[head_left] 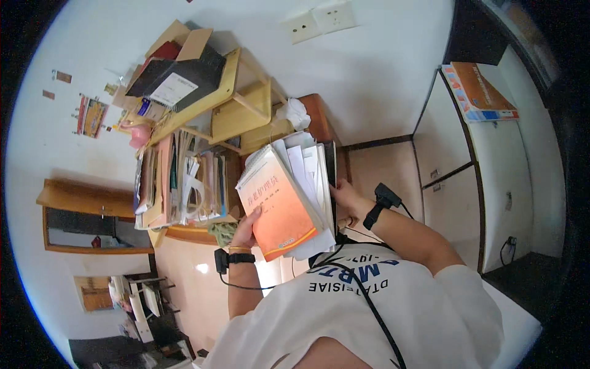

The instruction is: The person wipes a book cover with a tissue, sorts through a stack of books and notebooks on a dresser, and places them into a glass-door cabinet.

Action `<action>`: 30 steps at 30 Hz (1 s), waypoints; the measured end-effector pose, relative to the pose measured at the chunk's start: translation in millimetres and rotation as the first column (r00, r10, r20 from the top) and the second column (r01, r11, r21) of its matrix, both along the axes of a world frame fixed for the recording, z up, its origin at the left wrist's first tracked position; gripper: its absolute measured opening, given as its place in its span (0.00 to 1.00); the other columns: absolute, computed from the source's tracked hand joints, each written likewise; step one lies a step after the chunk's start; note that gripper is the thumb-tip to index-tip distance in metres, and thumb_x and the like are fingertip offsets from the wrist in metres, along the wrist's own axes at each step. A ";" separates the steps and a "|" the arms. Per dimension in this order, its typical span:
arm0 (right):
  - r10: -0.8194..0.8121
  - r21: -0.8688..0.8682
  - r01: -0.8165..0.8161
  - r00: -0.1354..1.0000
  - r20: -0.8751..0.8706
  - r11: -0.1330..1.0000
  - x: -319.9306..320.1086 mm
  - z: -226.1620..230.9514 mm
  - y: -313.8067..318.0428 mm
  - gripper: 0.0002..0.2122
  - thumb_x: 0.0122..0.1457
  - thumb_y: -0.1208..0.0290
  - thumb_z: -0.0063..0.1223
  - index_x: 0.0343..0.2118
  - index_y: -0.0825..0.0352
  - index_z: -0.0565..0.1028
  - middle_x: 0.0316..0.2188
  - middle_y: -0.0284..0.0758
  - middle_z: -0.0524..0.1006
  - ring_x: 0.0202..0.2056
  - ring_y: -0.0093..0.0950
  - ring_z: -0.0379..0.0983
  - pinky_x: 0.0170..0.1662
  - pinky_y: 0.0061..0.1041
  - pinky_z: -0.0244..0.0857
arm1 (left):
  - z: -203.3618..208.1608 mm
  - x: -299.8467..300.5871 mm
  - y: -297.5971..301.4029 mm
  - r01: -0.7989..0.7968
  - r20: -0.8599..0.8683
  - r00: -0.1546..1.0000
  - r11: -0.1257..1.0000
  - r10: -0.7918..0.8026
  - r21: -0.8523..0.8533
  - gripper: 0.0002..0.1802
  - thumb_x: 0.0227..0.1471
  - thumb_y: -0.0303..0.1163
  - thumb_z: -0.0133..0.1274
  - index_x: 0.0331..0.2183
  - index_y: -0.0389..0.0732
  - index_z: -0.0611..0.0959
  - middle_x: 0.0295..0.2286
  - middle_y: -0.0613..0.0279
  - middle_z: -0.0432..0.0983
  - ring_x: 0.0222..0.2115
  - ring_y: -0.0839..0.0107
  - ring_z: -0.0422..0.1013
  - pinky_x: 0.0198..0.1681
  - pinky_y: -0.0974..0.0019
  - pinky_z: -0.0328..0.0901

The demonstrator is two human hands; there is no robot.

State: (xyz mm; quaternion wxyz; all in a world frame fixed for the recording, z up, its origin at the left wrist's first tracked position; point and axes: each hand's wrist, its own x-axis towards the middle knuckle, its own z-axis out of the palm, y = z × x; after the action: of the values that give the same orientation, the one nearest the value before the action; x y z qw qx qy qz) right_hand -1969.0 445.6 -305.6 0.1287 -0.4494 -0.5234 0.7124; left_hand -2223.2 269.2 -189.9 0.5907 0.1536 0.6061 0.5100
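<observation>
Between my two hands is a thick stack of a book and papers. Its front piece is a paperback book (279, 206) with an orange and cream cover, and loose white papers (302, 161) stick out behind it, some at angles. A dark flat cover (331, 163) closes the stack on its right side. My left hand (247, 230) grips the book's left edge, thumb on the cover. My right hand (345, 198) is closed around the dark side; some of its fingers are hidden behind the stack.
Left of the stack, a wooden shelf (224, 92) bears a black box (178, 83); upright books and folders (184, 178) are packed below. A crumpled white bag (295, 114) lies behind the stack. At right, a white cabinet (452, 203) carries an orange book (482, 89). Cables cross my shirt.
</observation>
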 end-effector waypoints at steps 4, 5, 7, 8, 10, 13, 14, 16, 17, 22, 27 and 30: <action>-0.240 0.175 0.247 0.969 -0.060 0.953 -11.1 -25.0 -12.3 0.20 0.61 0.56 0.52 0.42 0.72 0.69 0.32 0.39 0.75 0.29 0.28 0.69 0.30 0.30 0.64 | -10.5 -5.1 -3.2 -0.031 0.045 0.999 0.999 0.031 0.020 0.32 0.56 0.46 0.51 0.56 0.38 0.66 0.50 0.56 0.70 0.49 0.65 0.69 0.53 0.61 0.65; -0.250 0.202 0.255 0.967 -0.050 0.946 -14.2 -36.5 -9.9 0.20 0.60 0.56 0.52 0.40 0.72 0.68 0.31 0.39 0.75 0.28 0.28 0.68 0.28 0.30 0.62 | -7.3 -6.1 -1.1 -0.061 0.043 0.997 0.997 0.059 0.036 0.31 0.56 0.45 0.51 0.55 0.38 0.67 0.49 0.56 0.71 0.48 0.63 0.70 0.52 0.60 0.66; -0.195 0.192 0.185 0.980 0.034 0.964 -14.2 51.9 -14.7 0.17 0.58 0.59 0.55 0.33 0.70 0.66 0.25 0.37 0.70 0.26 0.27 0.64 0.27 0.29 0.59 | 6.6 -6.4 -9.5 -0.189 0.108 0.977 0.982 0.185 0.027 0.30 0.56 0.43 0.51 0.55 0.37 0.67 0.49 0.55 0.71 0.47 0.62 0.70 0.51 0.59 0.66; -0.230 0.218 0.235 0.972 -0.051 0.947 -14.8 60.3 -15.8 0.16 0.57 0.60 0.57 0.31 0.69 0.66 0.23 0.37 0.68 0.25 0.26 0.63 0.26 0.29 0.58 | 11.6 -6.3 -6.6 -0.279 0.165 0.948 0.960 0.273 0.013 0.29 0.56 0.41 0.51 0.55 0.37 0.67 0.49 0.54 0.71 0.47 0.62 0.71 0.50 0.58 0.67; -0.185 0.256 0.189 0.982 -0.040 0.948 -13.6 87.3 -11.6 0.15 0.57 0.63 0.57 0.33 0.70 0.66 0.26 0.39 0.70 0.29 0.29 0.66 0.31 0.30 0.61 | 1.2 -21.2 -11.5 -0.308 0.196 0.933 0.951 0.301 0.006 0.29 0.57 0.41 0.50 0.55 0.37 0.66 0.50 0.53 0.70 0.48 0.59 0.70 0.51 0.56 0.67; -0.157 0.347 0.160 0.987 -0.036 0.924 -5.1 79.9 4.3 0.13 0.55 0.67 0.59 0.33 0.70 0.67 0.26 0.38 0.71 0.30 0.29 0.67 0.34 0.29 0.63 | -15.5 -28.1 -13.9 -0.336 0.297 0.902 0.941 0.313 0.032 0.29 0.57 0.41 0.49 0.56 0.38 0.66 0.50 0.53 0.70 0.47 0.58 0.70 0.51 0.55 0.66; -0.169 0.398 0.176 0.984 -0.053 0.901 -0.6 74.3 11.1 0.13 0.54 0.68 0.60 0.31 0.68 0.67 0.25 0.35 0.70 0.29 0.27 0.65 0.33 0.27 0.62 | -14.1 -27.1 -9.9 -0.335 0.317 0.899 0.941 0.303 0.052 0.29 0.57 0.41 0.50 0.56 0.38 0.66 0.50 0.53 0.70 0.47 0.59 0.70 0.51 0.55 0.67; -0.163 0.332 0.238 0.957 -0.239 0.913 13.9 101.4 21.3 0.11 0.54 0.68 0.60 0.28 0.67 0.68 0.25 0.31 0.69 0.28 0.23 0.63 0.32 0.24 0.61 | -22.4 -29.8 -14.0 -0.373 0.352 0.877 0.925 0.328 0.069 0.29 0.57 0.40 0.50 0.56 0.37 0.66 0.50 0.54 0.71 0.47 0.59 0.70 0.51 0.56 0.67; -0.167 0.246 0.267 0.917 -0.363 0.932 22.6 89.9 31.0 0.09 0.55 0.70 0.58 0.29 0.66 0.68 0.26 0.29 0.70 0.29 0.21 0.64 0.32 0.24 0.61 | -27.4 -38.7 -12.6 -0.300 0.277 0.923 0.951 0.269 0.076 0.29 0.56 0.39 0.50 0.56 0.37 0.66 0.49 0.54 0.71 0.47 0.60 0.70 0.50 0.56 0.67; -0.191 0.014 0.203 0.940 -0.284 0.979 62.3 92.6 61.5 0.09 0.57 0.70 0.57 0.35 0.67 0.70 0.31 0.30 0.72 0.33 0.22 0.67 0.36 0.23 0.63 | -21.6 -34.9 -1.7 -0.233 0.149 0.965 0.967 0.217 0.100 0.29 0.52 0.36 0.55 0.53 0.36 0.69 0.47 0.55 0.73 0.46 0.62 0.71 0.51 0.59 0.67; -0.246 -0.035 0.249 0.910 -0.333 0.968 79.3 76.5 49.2 0.14 0.58 0.72 0.55 0.46 0.68 0.70 0.37 0.33 0.75 0.38 0.25 0.70 0.43 0.25 0.65 | 4.8 -23.3 4.9 -0.265 0.270 0.931 0.964 0.247 0.032 0.30 0.49 0.33 0.58 0.52 0.36 0.69 0.45 0.54 0.74 0.44 0.63 0.73 0.47 0.59 0.69; -0.266 -0.102 0.245 0.874 -0.407 0.964 84.1 89.4 32.0 0.16 0.58 0.73 0.54 0.48 0.68 0.70 0.41 0.33 0.75 0.41 0.25 0.71 0.47 0.25 0.65 | 24.2 -10.7 11.2 -0.170 0.015 0.985 0.962 0.171 0.214 0.30 0.48 0.28 0.58 0.52 0.34 0.69 0.44 0.52 0.74 0.42 0.64 0.73 0.44 0.60 0.71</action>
State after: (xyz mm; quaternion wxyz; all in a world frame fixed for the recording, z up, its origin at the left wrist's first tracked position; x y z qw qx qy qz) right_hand -1884.8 477.6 -216.2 0.3196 -0.3549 -0.4028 0.7808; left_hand -2233.9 280.4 -165.7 0.5236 0.1644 0.5595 0.6211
